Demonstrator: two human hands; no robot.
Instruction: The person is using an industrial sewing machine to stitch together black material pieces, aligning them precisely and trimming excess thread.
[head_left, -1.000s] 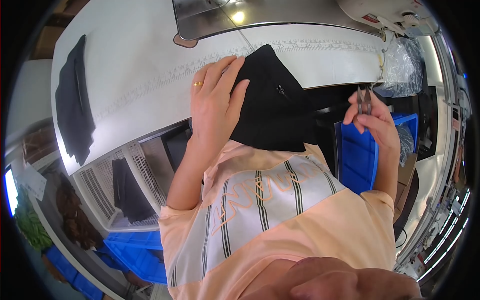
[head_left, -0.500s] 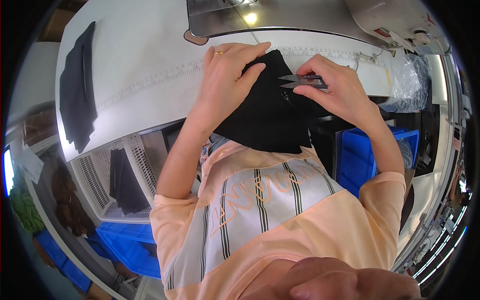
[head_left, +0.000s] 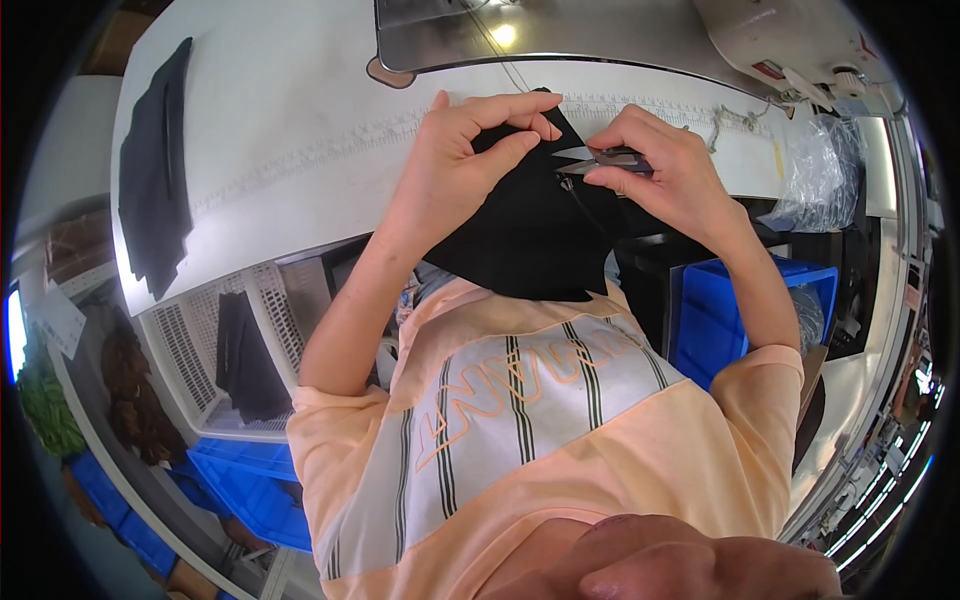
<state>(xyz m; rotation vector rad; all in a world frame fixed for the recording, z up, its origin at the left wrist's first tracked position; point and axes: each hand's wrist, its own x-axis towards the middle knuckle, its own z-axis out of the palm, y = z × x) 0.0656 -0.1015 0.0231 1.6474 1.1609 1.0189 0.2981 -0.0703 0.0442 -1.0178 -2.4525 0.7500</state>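
A black cloth piece (head_left: pixel 520 235) hangs from the table's near edge down over my lap. A small metal zipper pull (head_left: pixel 566 183) shows on it, below the blades. My left hand (head_left: pixel 465 150) is closed at the cloth's upper part, thumb and curled fingers gripping it near its top edge. In my right hand (head_left: pixel 670 165) is a pair of thread snips (head_left: pixel 610 160), held between thumb and fingers. Their blades are spread and point left over the cloth, just right of my left fingertips.
Dark cloth pieces (head_left: pixel 158 170) lie at the table's left. A white basket (head_left: pixel 275 310) with dark cloth stands below. The sewing machine (head_left: pixel 800 50) is at the far right, near clear plastic wrapping (head_left: pixel 825 170). Blue bins (head_left: pixel 700 320) stand at both sides. Printed rulers (head_left: pixel 330 150) cross the table.
My left fingers have curled in and shifted slightly right at the cloth's top. The snips have moved a little left, their blades wider apart. The cloth has shifted slightly left.
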